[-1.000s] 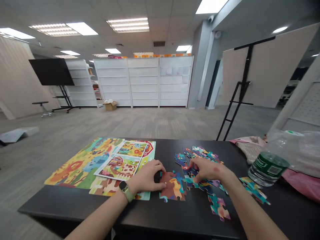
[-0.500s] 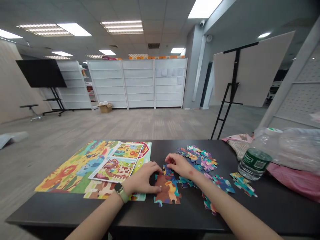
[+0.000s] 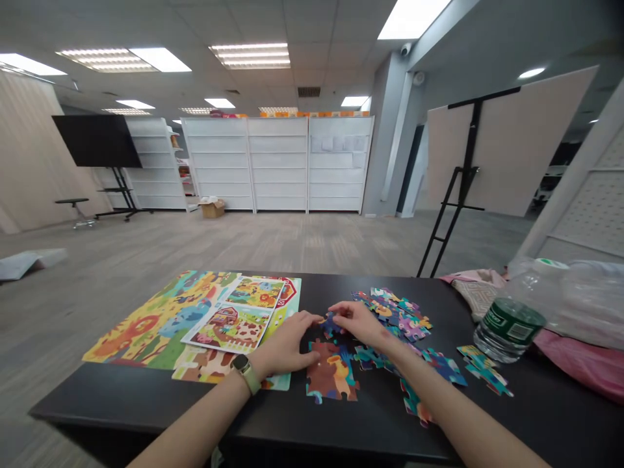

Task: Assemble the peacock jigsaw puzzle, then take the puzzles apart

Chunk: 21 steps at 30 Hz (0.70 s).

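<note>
Both bare hands low over the dark surface (image 3: 160, 408). Left hand (image 3: 288, 343) palm down, thumb and forefinger spread apart, that grip loose; forefinger tip at the left edge of a dark blue puzzle piece (image 3: 332, 326), thumb tip at the upper left of a joined puzzle section (image 3: 322, 374), reddish brown with an orange figure and teal along its right side. Right hand (image 3: 358, 322) curls in from the other side, fingertips drawn together at the blue piece; cannot tell whether that grip is clamped on it or only touching. Piece sits between the two hands, just beyond the section's far edge; contact between them unclear. Loose puzzle pieces (image 3: 413, 325) heaped to the right, part hidden under the right forearm. Another small cluster (image 3: 487, 372) lies near the bottle (image 3: 511, 328), upright, green label, pink cloth (image 3: 580, 357) beside it. To the left, animal picture sheets (image 3: 131, 335) overlap, two smaller printed cards (image 3: 236, 325) on top. Watch (image 3: 242, 365) with pale green band on left wrist.
</note>
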Available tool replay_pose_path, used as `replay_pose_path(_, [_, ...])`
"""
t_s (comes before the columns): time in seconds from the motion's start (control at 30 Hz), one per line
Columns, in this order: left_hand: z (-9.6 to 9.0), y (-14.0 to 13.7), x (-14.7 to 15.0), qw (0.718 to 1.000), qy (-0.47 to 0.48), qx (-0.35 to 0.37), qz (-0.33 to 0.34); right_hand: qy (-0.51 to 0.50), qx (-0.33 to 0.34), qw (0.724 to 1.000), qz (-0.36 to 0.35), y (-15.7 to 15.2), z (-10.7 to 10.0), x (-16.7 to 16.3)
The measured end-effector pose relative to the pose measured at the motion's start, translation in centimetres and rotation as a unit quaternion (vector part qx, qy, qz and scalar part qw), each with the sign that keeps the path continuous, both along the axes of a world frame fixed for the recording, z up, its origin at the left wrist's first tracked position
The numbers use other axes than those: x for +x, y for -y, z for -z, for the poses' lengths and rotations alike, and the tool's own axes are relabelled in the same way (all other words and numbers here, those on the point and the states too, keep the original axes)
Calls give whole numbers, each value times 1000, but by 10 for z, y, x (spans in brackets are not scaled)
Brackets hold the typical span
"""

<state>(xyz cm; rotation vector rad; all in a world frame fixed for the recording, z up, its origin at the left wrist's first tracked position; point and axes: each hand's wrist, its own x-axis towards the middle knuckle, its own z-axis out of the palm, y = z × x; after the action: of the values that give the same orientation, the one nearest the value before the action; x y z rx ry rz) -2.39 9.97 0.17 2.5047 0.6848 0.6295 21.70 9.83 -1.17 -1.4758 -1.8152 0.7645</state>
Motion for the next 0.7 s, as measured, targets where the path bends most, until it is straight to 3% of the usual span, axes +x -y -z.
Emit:
replay_pose_path(0.33, [2,-1,1,998,-35,47,13,161,6,987,0,14,-20,2])
replay_pose_path(0.7, [-3,3,2,994,-82,71,10,220,21,975,-16,17,-23,5])
